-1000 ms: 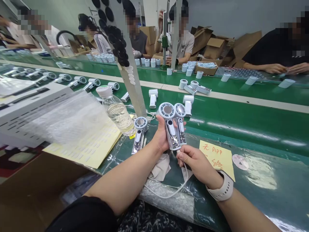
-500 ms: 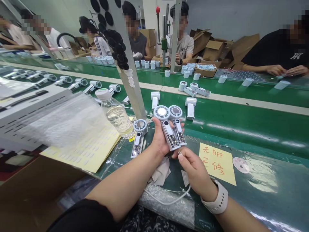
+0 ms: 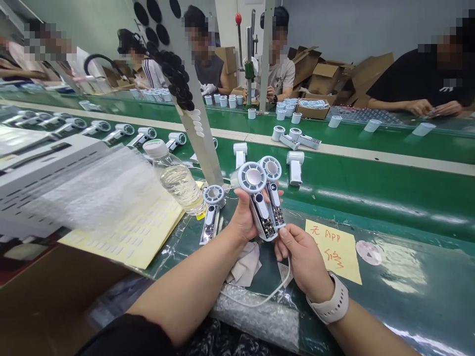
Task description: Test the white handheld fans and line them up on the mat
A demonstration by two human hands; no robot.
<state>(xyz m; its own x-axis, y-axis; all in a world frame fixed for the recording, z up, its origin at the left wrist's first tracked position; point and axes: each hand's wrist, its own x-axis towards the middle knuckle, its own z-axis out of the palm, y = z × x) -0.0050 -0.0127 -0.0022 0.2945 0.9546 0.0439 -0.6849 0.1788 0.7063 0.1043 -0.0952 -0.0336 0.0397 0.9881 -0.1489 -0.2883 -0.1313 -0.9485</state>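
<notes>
Your right hand (image 3: 302,252) has come up since half a second ago, bringing the white cable (image 3: 289,271) to the bottom end of the rear fan (image 3: 275,200). Its thumb and finger pinch the cable there; they hide the plug, so one cannot tell whether it sits inside the fan. Your left hand (image 3: 243,217) grasps the front fan (image 3: 261,207) together with the rear one, both above the table (image 3: 419,291); most left fingers are hidden behind them. The front fan covers part of the rear fan, whose small display has marks too tiny to read.

On the yellow note (image 3: 345,262) you can read "无 APP" in red, and "修" below; your right hand covers the left part of this lower line. One round sticker (image 3: 368,252) beside it has a dark mark, not clear.

At your left, the bottle (image 3: 178,183) with white cap contains clear liquid. Across the green belt (image 3: 345,175), a small carton (image 3: 313,111) is filled with pale blue parts. Your left forearm is cut off by a black sleeve (image 3: 129,336).
</notes>
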